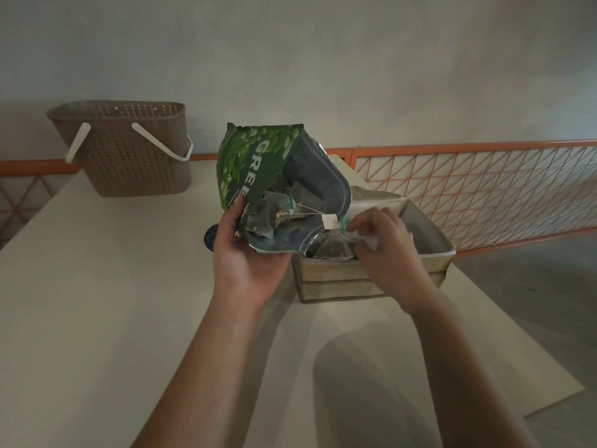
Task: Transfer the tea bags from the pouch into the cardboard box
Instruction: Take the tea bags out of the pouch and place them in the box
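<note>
one head-worn wide-angle view looks forward and down from close above the counter [97,286], facing the far wall [323,59].

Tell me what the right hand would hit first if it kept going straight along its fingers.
Probably the white tag at the pouch mouth; the right hand points up-left there, though depth is unclear.

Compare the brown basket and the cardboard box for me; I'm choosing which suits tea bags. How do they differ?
The brown basket has perforated walls and white handles; the cardboard box has plain tan walls and no visible handles. The basket stands at the table's far left, untouched; the box sits near the hands, the right hand over it. Tea bags lie in the box; the basket's inside is hidden. Both are open-topped.
</note>
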`<state>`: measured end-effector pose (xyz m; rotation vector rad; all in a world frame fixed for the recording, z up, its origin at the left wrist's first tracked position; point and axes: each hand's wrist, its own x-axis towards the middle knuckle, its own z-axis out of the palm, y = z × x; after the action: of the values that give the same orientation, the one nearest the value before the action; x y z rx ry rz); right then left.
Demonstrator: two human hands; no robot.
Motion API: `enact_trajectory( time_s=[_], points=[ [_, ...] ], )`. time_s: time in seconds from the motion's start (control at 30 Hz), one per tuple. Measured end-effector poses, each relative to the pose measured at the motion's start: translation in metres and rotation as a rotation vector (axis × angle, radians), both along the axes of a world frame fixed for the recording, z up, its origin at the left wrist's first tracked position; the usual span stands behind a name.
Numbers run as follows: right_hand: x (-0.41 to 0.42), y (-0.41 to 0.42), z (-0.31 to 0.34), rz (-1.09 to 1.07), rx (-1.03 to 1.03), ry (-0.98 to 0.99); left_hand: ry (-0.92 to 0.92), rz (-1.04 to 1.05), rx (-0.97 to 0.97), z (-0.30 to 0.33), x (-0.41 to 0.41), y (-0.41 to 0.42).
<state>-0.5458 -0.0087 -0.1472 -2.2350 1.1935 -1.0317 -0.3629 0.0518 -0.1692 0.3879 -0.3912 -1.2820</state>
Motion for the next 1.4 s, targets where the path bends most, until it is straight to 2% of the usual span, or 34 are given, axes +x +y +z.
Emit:
enact_trajectory(
  time_s=[0.07, 0.17, 0.23, 0.43, 0.57, 0.97, 1.13, 1.4],
  points=[
    [0.005, 0.01, -0.002, -0.042, 0.024, -0.12, -0.002, 0.006, 0.012, 0.0, 0.0, 0.001],
    [0.011, 0.028, 0.003, 0.008, 0.099, -0.569, -0.006, 0.021, 0.051, 0.002, -0.001, 0.001],
    [0.013, 0.035, 0.008, 0.037, 0.137, -0.642, 0.0, 0.024, 0.046, 0.002, -0.001, 0.002],
    [0.012, 0.029, 0.007, 0.096, 0.358, -0.673, 0.005, 0.003, 0.037, 0.001, -0.001, 0.0],
    [0.004, 0.026, 0.006, 0.134, 0.345, -0.763, 0.015, -0.021, 0.037, 0.0, -0.001, 0.0],
    [0.002, 0.027, 0.002, 0.14, 0.34, -0.808, 0.027, -0.039, -0.002, 0.002, -0.003, 0.003],
    [-0.001, 0.028, 0.0, 0.163, 0.351, -0.76, 0.032, -0.042, -0.004, 0.004, -0.003, 0.003],
    [-0.003, 0.035, 0.003, 0.139, 0.266, -0.545, 0.042, -0.025, -0.003, 0.009, -0.005, 0.006]
  ],
)
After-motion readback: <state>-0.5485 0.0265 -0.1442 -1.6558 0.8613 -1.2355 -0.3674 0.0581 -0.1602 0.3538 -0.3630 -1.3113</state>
